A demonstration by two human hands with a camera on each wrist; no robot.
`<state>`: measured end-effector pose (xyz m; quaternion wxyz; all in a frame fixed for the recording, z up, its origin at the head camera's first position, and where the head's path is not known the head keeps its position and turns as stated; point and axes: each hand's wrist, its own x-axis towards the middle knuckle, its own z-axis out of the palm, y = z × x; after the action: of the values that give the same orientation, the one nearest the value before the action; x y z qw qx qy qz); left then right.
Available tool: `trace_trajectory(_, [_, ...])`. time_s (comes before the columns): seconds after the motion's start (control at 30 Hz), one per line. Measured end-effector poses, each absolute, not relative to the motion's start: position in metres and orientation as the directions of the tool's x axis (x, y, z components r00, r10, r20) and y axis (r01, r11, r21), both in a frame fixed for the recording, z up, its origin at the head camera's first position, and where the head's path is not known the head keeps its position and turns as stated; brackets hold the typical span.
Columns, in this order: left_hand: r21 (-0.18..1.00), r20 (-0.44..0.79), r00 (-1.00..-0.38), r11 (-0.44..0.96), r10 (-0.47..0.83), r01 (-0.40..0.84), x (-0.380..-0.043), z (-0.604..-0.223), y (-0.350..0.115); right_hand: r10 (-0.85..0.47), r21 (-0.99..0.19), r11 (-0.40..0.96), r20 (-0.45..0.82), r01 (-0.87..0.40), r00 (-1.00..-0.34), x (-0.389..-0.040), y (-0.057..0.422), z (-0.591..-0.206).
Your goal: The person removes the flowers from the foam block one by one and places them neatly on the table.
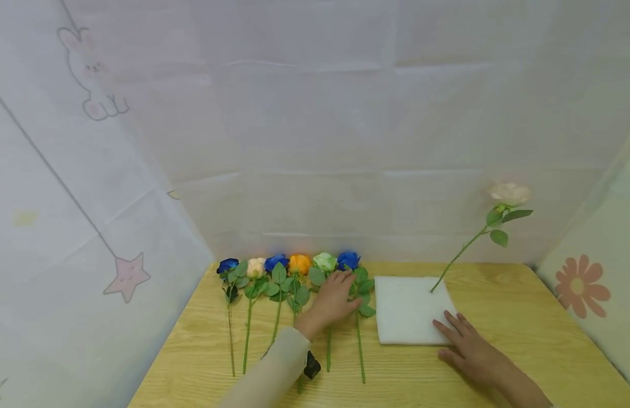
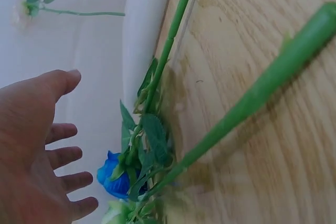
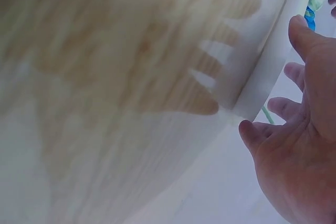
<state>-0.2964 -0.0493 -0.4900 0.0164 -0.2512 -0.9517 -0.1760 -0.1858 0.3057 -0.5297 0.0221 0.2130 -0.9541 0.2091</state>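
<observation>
My left hand (image 1: 331,303) is over the row of artificial roses, fingers spread, close to the rightmost blue rose (image 1: 348,260) and the pale green rose (image 1: 325,262). In the left wrist view its fingers look apart from the blue rose (image 2: 116,176) and its green stem (image 2: 169,45). A white foam block (image 1: 409,314) lies flat on the table, and a cream rose (image 1: 510,194) stands in it, leaning right. On the block's front right corner rest the extended fingers of my right hand (image 1: 470,351). The right wrist view shows that hand (image 3: 294,114) beside the block's edge.
Left of my left hand lie an orange rose (image 1: 300,264), a blue rose (image 1: 277,262), a peach rose (image 1: 256,268) and a dark blue rose (image 1: 227,266), stems toward me. The wooden table (image 1: 192,351) ends at a pale wall sheet (image 1: 315,136).
</observation>
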Motion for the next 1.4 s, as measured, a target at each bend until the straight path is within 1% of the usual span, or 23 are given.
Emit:
trace_trajectory(0.17, [0.281, 0.104, -0.853, 0.807, 0.512, 0.519, -0.301, -0.502, -0.033, -0.398, -0.380, 0.829, 0.114, -0.410, -0.910, -0.184, 0.304, -0.530])
trace_trajectory(0.4, [0.219, 0.077, -0.851, 0.824, 0.520, 0.523, -0.305, -0.506, -0.012, -0.393, -0.363, 0.839, 0.113, -0.406, -0.913, -0.185, 0.302, -0.527])
trace_trajectory(0.63, [0.192, 0.005, -0.835, 0.819, 0.550, 0.540, -0.316, -0.507, 0.024, -0.389, -0.352, 0.841, 0.133, -0.410, -0.912, -0.186, 0.306, -0.527])
trace_trajectory(0.77, [0.192, -0.031, -0.840, 0.827, 0.542, 0.527, -0.323, -0.510, 0.038, -0.400, -0.373, 0.824, 0.149, -0.426, -0.904, -0.188, 0.307, -0.529])
trace_trajectory(0.97, [0.152, -0.061, -0.860, 0.856, 0.507, 0.494, -0.334, -0.516, 0.047, -0.431, -0.359, 0.807, 0.186, -0.469, -0.883, -0.193, 0.307, -0.534])
trace_trajectory(1.13, [0.097, -0.088, -0.862, 0.866, 0.499, 0.491, -0.341, -0.524, 0.051, -0.451, -0.359, 0.805, 0.147, -0.472, -0.880, -0.195, 0.308, -0.535])
trace_trajectory(1.27, [0.073, -0.096, -0.857, 0.862, 0.506, 0.501, -0.344, -0.528, 0.055, -0.453, -0.352, 0.809, 0.137, -0.471, -0.881, -0.196, 0.309, -0.534])
trace_trajectory(1.4, [0.050, -0.087, -0.840, 0.845, 0.535, 0.533, -0.344, -0.529, 0.062, -0.442, -0.308, 0.822, 0.185, -0.479, -0.878, -0.197, 0.310, -0.533])
